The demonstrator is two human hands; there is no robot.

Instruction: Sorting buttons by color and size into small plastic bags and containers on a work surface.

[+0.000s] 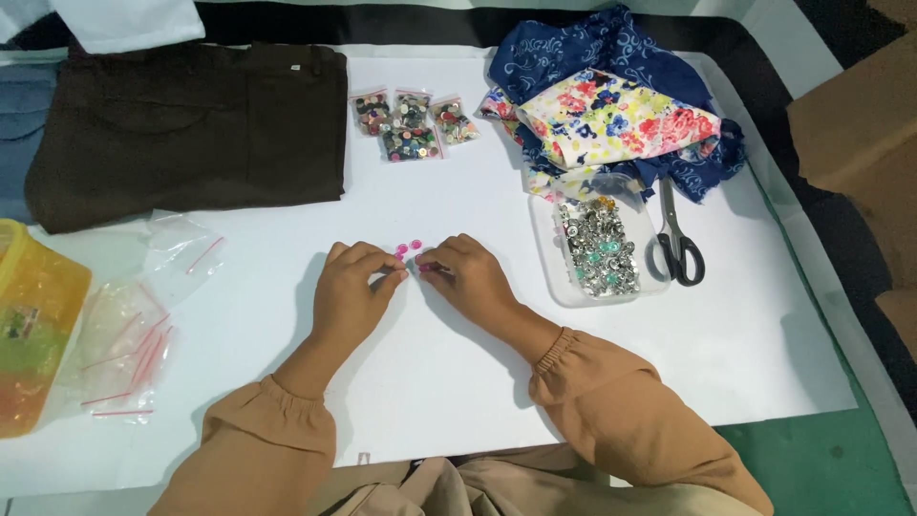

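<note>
White sheet (669, 363) bare around both hands (411, 282)

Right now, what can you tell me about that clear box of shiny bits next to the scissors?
The clear plastic tray is shallow, rectangular and lidless, lying flat on the white sheet. It is heaped with small silver metal snaps, a few teal and gold. Black-handled scissors lie against its right edge, folded floral fabric touches its far end, and the right hand works just beside it.
</note>
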